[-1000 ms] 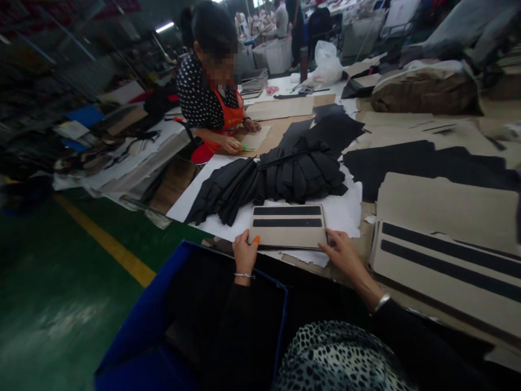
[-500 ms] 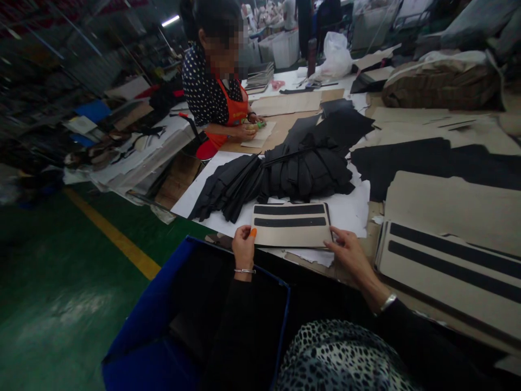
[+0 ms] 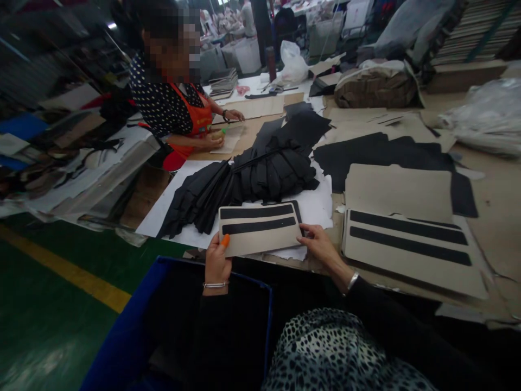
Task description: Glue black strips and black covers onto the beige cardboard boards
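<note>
A beige panel [image 3: 260, 237] with two black strips across it is in my hands at the table's front edge. My left hand [image 3: 218, 263], an orange cover on its thumb, grips the panel's lower left corner and holds that side slightly raised. At the right edge, my right hand [image 3: 321, 247] pinches the panel near its lower corner. Part of a dark piece [image 3: 300, 212] shows behind the panel's right end. To the right lies a stack of larger beige panels [image 3: 411, 258] with similar black strips. Behind my hands is a bundle of black pieces [image 3: 272, 168].
A blue-sided bin [image 3: 122, 326] stands below the table edge at my left. Across the table, a co-worker in an orange apron [image 3: 199, 125] handles a pale sheet [image 3: 233, 140]. Flat black sheets [image 3: 378, 157] and a plastic bag [image 3: 488, 117] lie farther right.
My view has swung right. The panel's left side has risen and tilted, with both hands still on it. One of the co-worker's hands has moved right, apart from the other.
</note>
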The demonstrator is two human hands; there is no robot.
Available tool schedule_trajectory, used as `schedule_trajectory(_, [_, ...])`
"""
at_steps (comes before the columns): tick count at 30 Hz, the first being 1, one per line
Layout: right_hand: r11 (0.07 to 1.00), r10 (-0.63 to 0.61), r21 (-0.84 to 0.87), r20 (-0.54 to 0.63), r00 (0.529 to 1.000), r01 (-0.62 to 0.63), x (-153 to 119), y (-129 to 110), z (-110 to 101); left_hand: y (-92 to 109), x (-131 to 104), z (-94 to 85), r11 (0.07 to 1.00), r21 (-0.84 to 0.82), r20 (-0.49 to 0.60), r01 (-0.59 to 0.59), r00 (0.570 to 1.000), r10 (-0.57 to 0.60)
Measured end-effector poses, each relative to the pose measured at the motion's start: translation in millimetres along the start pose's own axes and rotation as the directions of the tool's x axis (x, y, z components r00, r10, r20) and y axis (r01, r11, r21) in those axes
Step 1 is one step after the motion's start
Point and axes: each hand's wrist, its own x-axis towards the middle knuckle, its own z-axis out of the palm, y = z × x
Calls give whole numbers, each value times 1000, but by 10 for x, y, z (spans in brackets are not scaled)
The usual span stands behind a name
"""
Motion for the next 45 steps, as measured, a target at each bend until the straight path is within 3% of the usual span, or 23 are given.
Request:
schedule_trajectory(7, [991, 17, 134, 10, 1000, -18, -15, -47, -53, 276, -369, 218, 993, -38, 108, -109, 988, 113])
schedule_trajectory(12, [949, 38, 311, 50, 998, -52, -45, -147, -127, 357, -489, 339, 991, -49, 110, -125, 985, 130])
schedule_trajectory(17, [859, 54, 503, 100, 994, -97, -142, -336, -256, 371, -485, 360, 990, -56, 92, -130, 987, 134])
schedule_trajectory(23, [648, 98, 695, 329, 939, -311, -385, -656, -586, 305, -489, 384, 995, -49, 71, -90, 993, 94])
schedule_trajectory(29, [672, 139, 702, 190, 972, -234, -555, -710, -890, 166, -592, 534, 996, -83, 79, -22, 996, 29])
schedule_trajectory(35, [635, 257, 707, 188, 948, -312, -707, -640, -1144, -60, -646, 714, 991, -72, 141, 109, 985, -98])
schedule_trajectory(45, [670, 293, 707, 29, 956, -227, -803, -506, -1361, -214, -680, 957, 981, -43, 179, 188, 968, -177])
